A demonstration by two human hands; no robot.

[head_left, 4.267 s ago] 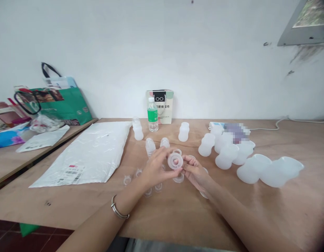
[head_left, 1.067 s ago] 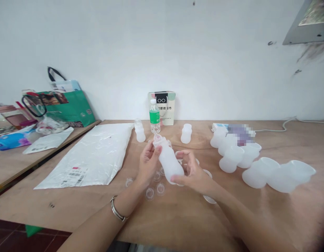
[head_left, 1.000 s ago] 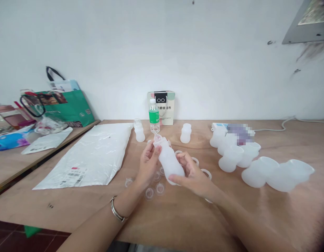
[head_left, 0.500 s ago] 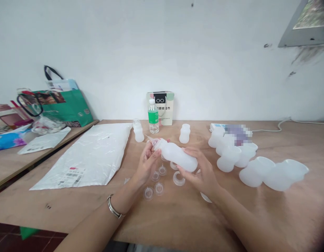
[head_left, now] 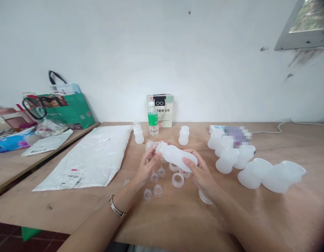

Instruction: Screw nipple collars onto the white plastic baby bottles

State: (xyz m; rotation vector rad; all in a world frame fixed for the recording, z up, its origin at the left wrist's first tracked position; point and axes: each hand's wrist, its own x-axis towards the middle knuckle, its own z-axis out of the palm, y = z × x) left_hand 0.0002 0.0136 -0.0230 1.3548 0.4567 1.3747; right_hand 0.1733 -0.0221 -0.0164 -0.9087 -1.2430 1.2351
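A frosted white baby bottle (head_left: pixel 174 155) is held tilted above the table, its neck pointing left. My left hand (head_left: pixel 148 164) is closed round the neck end, where a clear teat shows partly behind the fingers. Around the lower body, my right hand (head_left: pixel 200 171) grips with the thumb lying across the near side. Beneath the hands lie several clear teats (head_left: pixel 158 190) and white collar rings (head_left: pixel 178 180), some hidden by the bottle and hands. Another bottle with a clear top (head_left: pixel 138 134) stands behind my left hand, and an open bottle body (head_left: pixel 184 135) stands farther back.
Several frosted bottle bodies (head_left: pixel 252 174) stand at the right, beside a partly blurred pack (head_left: pixel 216 128). A white plastic mailer (head_left: pixel 85 157) covers the left. At the back are a water bottle (head_left: pixel 153 119) and a paper bag (head_left: pixel 167 113). A green bag (head_left: pixel 64 110) stands far left.
My right hand has turned its grip on the bottle: the thumb has come from the underside onto the near face. My left hand stays at the neck. The view has shifted slightly.
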